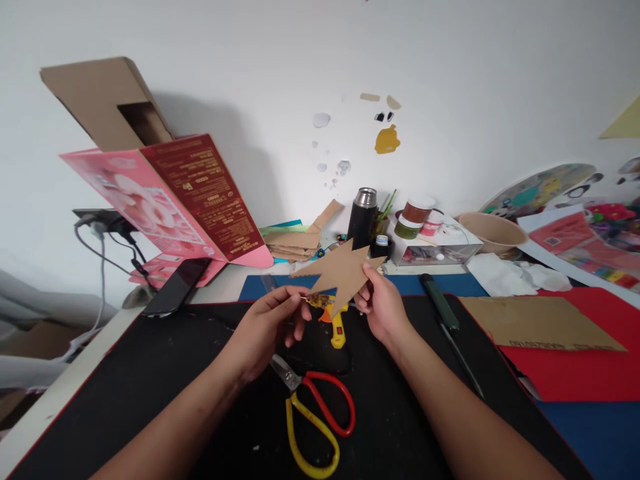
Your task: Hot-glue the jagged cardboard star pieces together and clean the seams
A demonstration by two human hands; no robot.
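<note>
A spiky, star-like piece of brown cardboard (pixel 343 270) is held up by my right hand (pixel 383 300), thumb on top and fingers behind its right side. My left hand (pixel 273 320) is closed in a pinch beside the cardboard's lower left points; what sits at its fingertips is too small to make out. Behind and below the cardboard lies a yellow glue gun (pixel 339 333) with an orange trigger, partly hidden. Nearer me, scissors (pixel 295 381) with one red and one yellow handle rest on the black mat (pixel 400 427), their blades partly under my left hand.
A phone (pixel 177 288) and a pink box (pixel 145 200) stand at the left. Towards the wall are cardboard scraps (pixel 290 241), a black flask (pixel 363 217) and paint jars (pixel 416 212). At the right lie a green-handled tool (pixel 440 303) and a flat cardboard sheet (pixel 540 323).
</note>
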